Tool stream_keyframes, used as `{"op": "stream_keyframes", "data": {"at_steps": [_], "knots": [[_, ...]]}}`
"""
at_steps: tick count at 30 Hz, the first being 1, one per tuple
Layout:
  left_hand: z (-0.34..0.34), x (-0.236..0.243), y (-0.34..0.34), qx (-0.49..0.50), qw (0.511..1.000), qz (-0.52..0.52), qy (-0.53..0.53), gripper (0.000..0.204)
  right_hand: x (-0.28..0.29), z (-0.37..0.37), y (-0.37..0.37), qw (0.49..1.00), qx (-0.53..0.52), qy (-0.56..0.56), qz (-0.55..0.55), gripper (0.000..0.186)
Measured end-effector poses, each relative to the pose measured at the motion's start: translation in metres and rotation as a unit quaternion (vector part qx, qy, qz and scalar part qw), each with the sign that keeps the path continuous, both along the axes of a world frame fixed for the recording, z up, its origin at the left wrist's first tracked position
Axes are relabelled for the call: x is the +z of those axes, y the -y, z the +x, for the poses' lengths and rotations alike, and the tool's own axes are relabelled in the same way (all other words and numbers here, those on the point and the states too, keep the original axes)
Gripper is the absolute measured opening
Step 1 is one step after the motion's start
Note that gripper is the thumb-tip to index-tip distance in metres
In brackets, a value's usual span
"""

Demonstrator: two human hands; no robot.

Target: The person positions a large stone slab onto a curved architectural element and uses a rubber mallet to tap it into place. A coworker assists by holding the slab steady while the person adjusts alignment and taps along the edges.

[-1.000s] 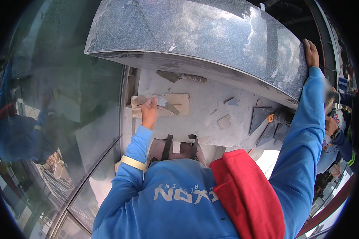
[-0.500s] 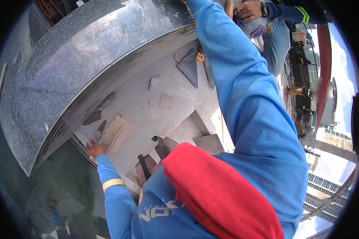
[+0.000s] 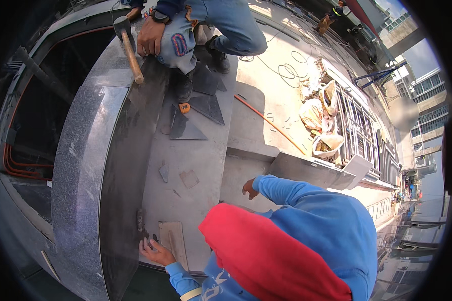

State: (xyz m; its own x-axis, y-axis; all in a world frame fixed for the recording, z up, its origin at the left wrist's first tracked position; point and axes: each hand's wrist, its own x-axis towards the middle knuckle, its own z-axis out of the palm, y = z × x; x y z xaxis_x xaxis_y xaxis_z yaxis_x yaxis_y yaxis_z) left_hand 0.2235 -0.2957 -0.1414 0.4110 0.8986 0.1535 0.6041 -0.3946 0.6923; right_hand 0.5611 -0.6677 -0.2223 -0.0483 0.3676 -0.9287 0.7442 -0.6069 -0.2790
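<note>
My left hand [image 3: 154, 251], fingers apart and slightly curled, is beside a wooden board [image 3: 173, 243] and small dark scraps, low by the grey granite-clad box [image 3: 78, 160]. I see nothing held in it. My right hand [image 3: 248, 189] hangs over the grey step, fingers loosely apart and empty. Further up the ledge lie dark angular stone pieces [image 3: 186, 128], a small pale offcut [image 3: 189, 178] and an orange tape measure [image 3: 185, 108]. A mallet [image 3: 130, 55] with a wooden handle rests at the box's far end.
A co-worker in jeans [image 3: 231, 30] crouches at the far end, a hand [image 3: 151, 37] at the knee. Rightward are an orange rod [image 3: 266, 123], sacks [image 3: 311, 115], metal frames [image 3: 356, 130] and cables. A dark opening [image 3: 45, 110] lies beyond the box. Another person [image 3: 329, 17] stands farther off.
The view has swung to the right. My right hand has left the granite box's edge and come down near my body. My left hand's fingers have spread beside the board.
</note>
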Motion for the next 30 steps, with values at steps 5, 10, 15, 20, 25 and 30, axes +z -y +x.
{"op": "stream_keyframes", "data": {"at_steps": [5,10,15,20,25,30], "knots": [[0.038,0.003,-0.009,-0.103,0.994,-0.006,0.042,0.033,-0.004,-0.016,0.148,0.845,-0.448,0.294,0.009,0.06],[0.061,0.023,0.021,-0.202,0.975,0.046,0.085,0.025,0.106,0.021,0.006,0.84,-0.409,0.213,0.285,0.053],[0.078,0.117,0.055,-0.192,0.956,0.192,0.112,0.027,0.251,0.113,-0.247,0.602,-0.243,0.166,0.742,0.034],[0.016,0.21,-0.007,-0.025,0.938,0.343,0.036,0.021,0.318,0.266,-0.43,0.585,-0.074,0.372,0.717,0.047],[-0.099,0.248,-0.113,0.199,0.934,0.294,-0.044,0.016,0.291,0.377,-0.524,0.679,-0.03,0.489,0.546,0.059],[-0.151,0.231,-0.202,0.276,0.939,0.159,-0.13,0.029,0.253,0.429,-0.556,0.719,-0.144,0.497,0.465,0.063]]}}
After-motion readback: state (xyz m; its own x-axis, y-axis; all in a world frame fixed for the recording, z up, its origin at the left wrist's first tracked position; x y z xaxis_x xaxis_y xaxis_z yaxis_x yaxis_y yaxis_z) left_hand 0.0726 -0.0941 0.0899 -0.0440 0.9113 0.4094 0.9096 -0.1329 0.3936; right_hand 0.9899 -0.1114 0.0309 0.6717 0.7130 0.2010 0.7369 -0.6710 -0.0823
